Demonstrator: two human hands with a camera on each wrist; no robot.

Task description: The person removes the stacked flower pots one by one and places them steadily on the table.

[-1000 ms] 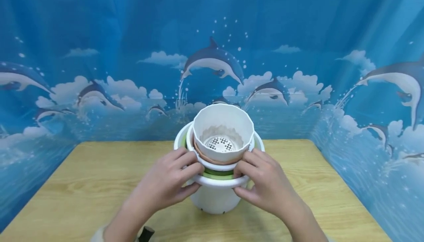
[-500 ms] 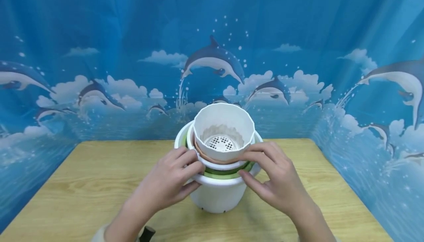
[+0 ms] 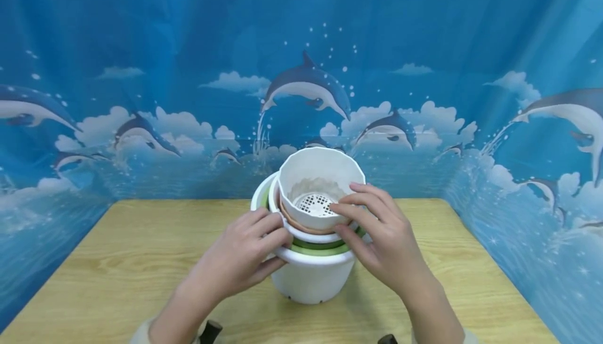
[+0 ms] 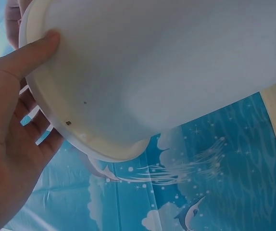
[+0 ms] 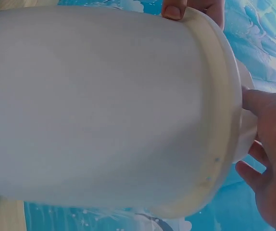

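Note:
A nest of flower pots stands upright on the table. Its outermost is a large white pot, with green rims, a white rim and a terracotta-coloured rim inside it. Topmost is a small white flower pot, its bottom a grid of holes with brown stains above. My left hand grips the large pot's rim; the left wrist view shows the thumb against the outer wall. My right hand pinches the small pot's right front edge, fingertips inside and thumb outside.
The pots stand on a wood-grain table. A blue curtain printed with dolphins hangs behind and on both sides. Dark wrist-strap pieces show at the bottom edge.
My right hand has let go of the large pot's rim and moved up and inward onto the small white flower pot's edge. The left hand has kept its grip.

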